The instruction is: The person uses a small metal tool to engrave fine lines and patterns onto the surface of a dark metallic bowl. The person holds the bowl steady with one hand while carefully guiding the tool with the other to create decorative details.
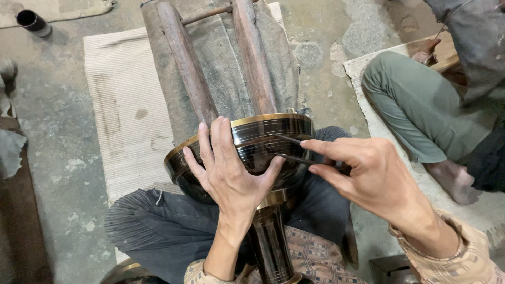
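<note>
A black, brass-rimmed metal vessel (252, 141) with fine engraved lines lies tilted across my lap, its dark stem (271, 242) pointing toward me. My left hand (227, 173) lies flat on the bowl's side, fingers spread, steadying it. My right hand (368, 176) pinches a thin dark engraving tool (294, 158), whose tip touches the bowl just right of my left thumb. The bowl's rim rests against two wooden bars (187, 66) wrapped in grey cloth.
A striped woven mat (123, 105) covers the concrete floor at left. Another person sits cross-legged at right, green trouser leg (415, 105) and bare foot (455, 181) close by. A small dark cylinder (32, 22) lies top left. A dark box (392, 268) sits bottom right.
</note>
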